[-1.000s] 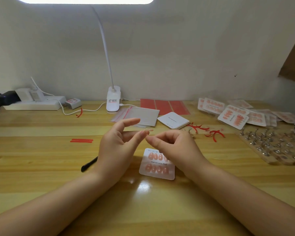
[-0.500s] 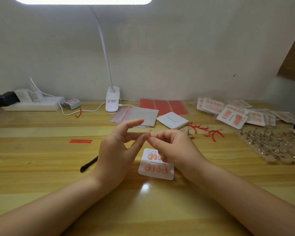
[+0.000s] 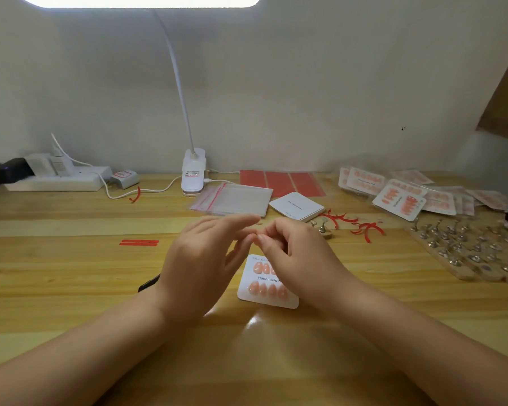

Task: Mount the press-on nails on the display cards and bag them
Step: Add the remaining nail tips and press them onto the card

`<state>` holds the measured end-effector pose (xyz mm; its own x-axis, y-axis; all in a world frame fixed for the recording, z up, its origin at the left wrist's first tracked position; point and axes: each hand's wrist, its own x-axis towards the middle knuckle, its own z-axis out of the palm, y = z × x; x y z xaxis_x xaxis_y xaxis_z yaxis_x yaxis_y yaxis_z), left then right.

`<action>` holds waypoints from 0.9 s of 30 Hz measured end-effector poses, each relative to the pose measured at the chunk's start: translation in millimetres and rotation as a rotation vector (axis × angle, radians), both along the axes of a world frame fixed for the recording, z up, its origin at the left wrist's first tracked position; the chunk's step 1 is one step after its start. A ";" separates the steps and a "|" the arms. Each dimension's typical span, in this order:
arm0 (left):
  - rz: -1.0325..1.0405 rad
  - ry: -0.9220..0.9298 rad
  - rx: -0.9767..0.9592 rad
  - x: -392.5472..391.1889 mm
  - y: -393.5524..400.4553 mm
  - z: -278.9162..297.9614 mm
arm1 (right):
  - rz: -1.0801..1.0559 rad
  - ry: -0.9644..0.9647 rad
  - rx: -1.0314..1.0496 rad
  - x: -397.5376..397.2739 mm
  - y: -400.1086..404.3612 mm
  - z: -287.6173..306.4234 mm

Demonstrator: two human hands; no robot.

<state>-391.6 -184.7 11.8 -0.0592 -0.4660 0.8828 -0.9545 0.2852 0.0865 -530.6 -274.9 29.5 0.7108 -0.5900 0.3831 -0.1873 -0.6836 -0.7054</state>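
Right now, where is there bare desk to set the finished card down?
Free: the near edge below the display card, and the left stretch between the red strips and power strip. Crowded: the right, with nail stands and bagged cards.

a white display card [image 3: 267,300] is showing two rows of peach-pink nails [image 3: 267,290]. red strips [image 3: 139,242] are lying on the yellow-striped wooden table [image 3: 56,276]. red sheets [image 3: 282,183] are sitting behind clear, red-edged bags [image 3: 232,199].
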 end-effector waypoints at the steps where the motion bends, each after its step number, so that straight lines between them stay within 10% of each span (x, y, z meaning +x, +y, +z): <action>1: -0.020 0.041 0.012 -0.4 0.2 0.5 | -0.002 0.005 -0.039 -0.1 0.1 0.5; 16: 0.026 -0.292 -0.076 1.0 0.6 2.8 | -0.072 0.037 0.122 3.1 14.3 -1.4; 27: -0.017 0.730 0.149 8.4 3.5 25.9 | -0.007 -0.032 0.170 0.0 2.5 5.0</action>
